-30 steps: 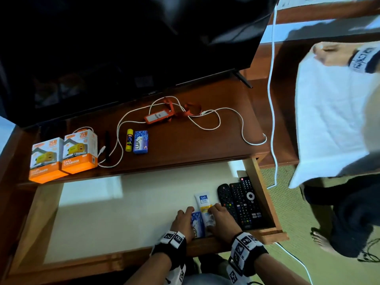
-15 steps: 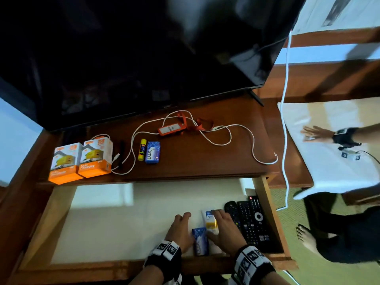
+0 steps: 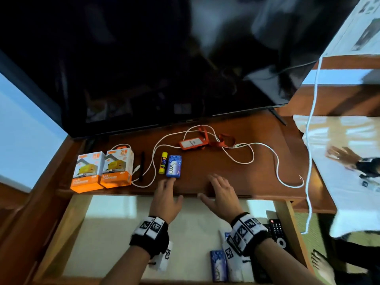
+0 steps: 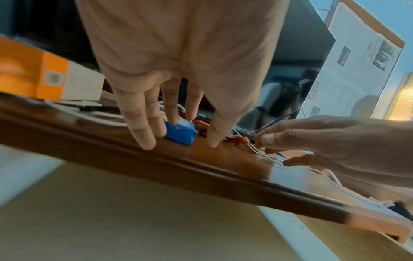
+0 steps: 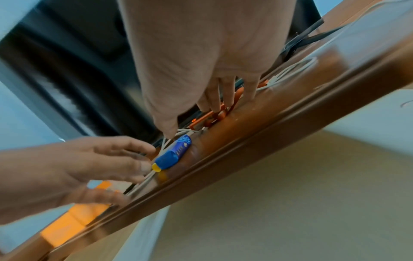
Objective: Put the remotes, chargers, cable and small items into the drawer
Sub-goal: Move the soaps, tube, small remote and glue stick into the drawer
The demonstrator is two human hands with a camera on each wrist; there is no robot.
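1. Since the earlier frames we have lifted both hands out of the drawer, away from the small packs beside the remotes, and brought them up over the shelf edge above it.
2. Our left hand reaches with fingers spread and nearly straight, holding nothing; its fingertips are at the near end of the blue soap pack.
3. Our right hand is likewise spread flat and empty, to the right of the soap pack, short of the white cable and the orange card holder.
4. The soap pack lies on the shelf just right of the yellow glue stick; the two orange charger boxes stand further left of it.
5. We judge the pack light, firm and a little slick in its wrapper, so pinching it across its long sides seems best.
6. The cable looks limp and tangled with the holder's strap; we would gather it in loops.
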